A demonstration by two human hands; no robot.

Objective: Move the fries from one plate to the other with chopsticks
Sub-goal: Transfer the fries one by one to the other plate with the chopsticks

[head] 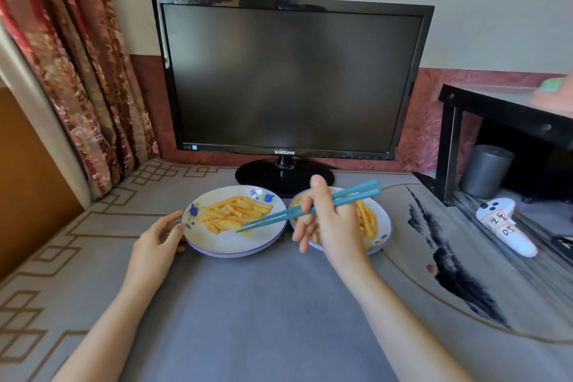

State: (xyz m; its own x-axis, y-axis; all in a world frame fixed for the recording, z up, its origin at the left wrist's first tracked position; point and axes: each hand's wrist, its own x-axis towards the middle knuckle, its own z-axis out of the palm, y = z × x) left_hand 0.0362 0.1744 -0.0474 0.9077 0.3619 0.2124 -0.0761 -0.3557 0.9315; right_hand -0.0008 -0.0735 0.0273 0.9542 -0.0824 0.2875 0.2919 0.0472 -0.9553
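Two flowered plates sit side by side on the grey surface point(263, 304), just in front of a dark monitor point(288, 77). The left plate point(226, 243) holds a loose pile of fries point(235, 211), and the right plate point(384, 222) carries a second heap point(366, 220), partly hidden behind the right hand point(328, 220). That hand hangs over the right plate, its grip curled round a pair of teal chopsticks point(356, 198), thumb up. The sticks slant down and leftward across the gap between the plates. Their tips lie close together over the near edge of the left pile. Whether they are nipping a fry there or only touching one, I cannot tell from here. The left hand point(158, 239) holds the left plate's outer rim, thumb on top and fingers curved along the edge. A patterned curtain point(77, 56) hangs at the left. At the right, under a black stand point(502, 112), are a grey canister point(485, 170) and a white controller point(505, 226).
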